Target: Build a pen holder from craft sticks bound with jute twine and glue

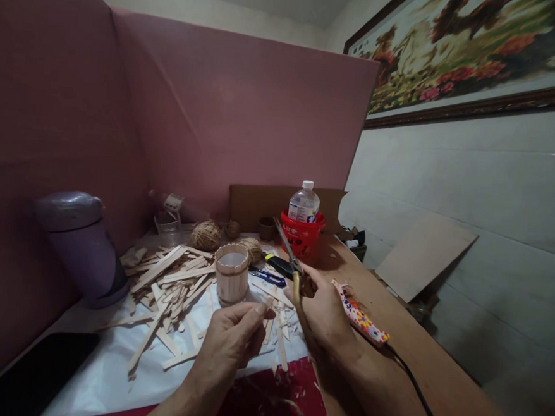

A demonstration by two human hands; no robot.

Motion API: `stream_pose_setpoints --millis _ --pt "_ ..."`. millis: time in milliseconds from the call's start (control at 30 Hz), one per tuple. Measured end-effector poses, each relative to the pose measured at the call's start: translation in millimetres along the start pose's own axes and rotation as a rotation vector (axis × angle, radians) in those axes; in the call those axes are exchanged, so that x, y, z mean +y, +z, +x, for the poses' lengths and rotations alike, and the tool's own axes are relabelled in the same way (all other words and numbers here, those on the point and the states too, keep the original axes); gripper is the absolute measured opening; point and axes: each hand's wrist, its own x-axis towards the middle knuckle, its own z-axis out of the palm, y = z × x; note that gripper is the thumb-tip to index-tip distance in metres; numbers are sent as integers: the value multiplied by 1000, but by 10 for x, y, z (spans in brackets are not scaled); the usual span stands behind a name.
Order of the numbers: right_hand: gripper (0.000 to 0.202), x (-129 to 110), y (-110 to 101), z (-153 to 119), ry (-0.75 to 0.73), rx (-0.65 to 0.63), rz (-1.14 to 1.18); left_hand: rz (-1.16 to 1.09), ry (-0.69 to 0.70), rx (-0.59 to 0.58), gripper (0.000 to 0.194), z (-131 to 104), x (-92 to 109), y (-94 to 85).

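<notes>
My right hand (pixel 322 306) grips a pair of scissors (pixel 295 266) with gold-coloured handles, its blades pointing up and away to the left. To its left, my left hand (pixel 238 332) is closed in a pinch, thumb against fingers. Whatever sits between those fingertips is too small to make out. Just beyond the left hand stands a small round cup (pixel 232 281) faced with upright wooden sticks and banded near the top. Wood scraps (pixel 283 316) lie on the white sheet between the hands.
Many loose craft sticks (pixel 171 289) are heaped at left. Behind are twine balls (pixel 206 235), a red basket (pixel 301 235) and a plastic bottle (pixel 305 203). A utility knife (pixel 279 265), blue-handled cutters (pixel 267 276), a flowered glue gun (pixel 362 321) and a purple tumbler (pixel 89 252) stand or lie around.
</notes>
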Motion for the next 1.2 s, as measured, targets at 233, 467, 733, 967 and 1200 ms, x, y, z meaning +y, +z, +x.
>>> stream_pose_setpoints --millis 233,467,733,967,1200 --pt "33 24 12 -47 -43 -66 -795 5 -16 68 48 -18 13 -35" --pt "22 -9 111 -165 -168 -102 -1050 -33 -13 101 50 38 -77 -37" --pt "14 -32 95 -178 -410 -25 -919 -64 -4 56 45 33 -65 -4" --pt "6 -148 100 -264 -588 -74 -452 9 102 -44 35 52 -169 -3" --pt "10 -168 84 -305 -588 -162 -407 240 248 22 22 31 -255 -10"
